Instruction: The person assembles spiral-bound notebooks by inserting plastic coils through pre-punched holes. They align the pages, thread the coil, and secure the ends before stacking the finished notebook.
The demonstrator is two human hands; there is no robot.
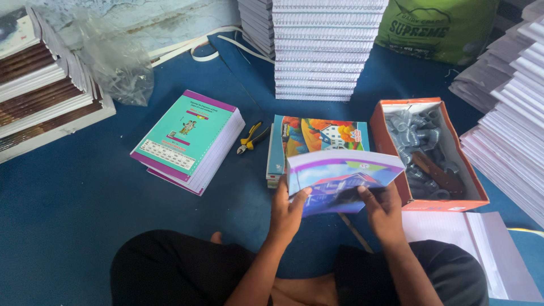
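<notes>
Both my hands hold a glossy printed cover sheet (340, 175) with a purple band and a house picture, lifted above the blue floor. My left hand (287, 211) grips its lower left edge. My right hand (384, 208) grips its lower right edge. Just behind the sheet lies a short stack of colourful covers (317, 135) showing a house and autumn trees.
An orange box (391, 110) with grey wire spirals and a brown-handled tool stands at right. Yellow-handled pliers (250, 137) lie left of the covers, near a teal-covered book pile (190, 139). Tall spiral-bound stacks (323, 51) stand behind; white paper stacks (510, 141) and loose white sheets (470, 238) lie at right.
</notes>
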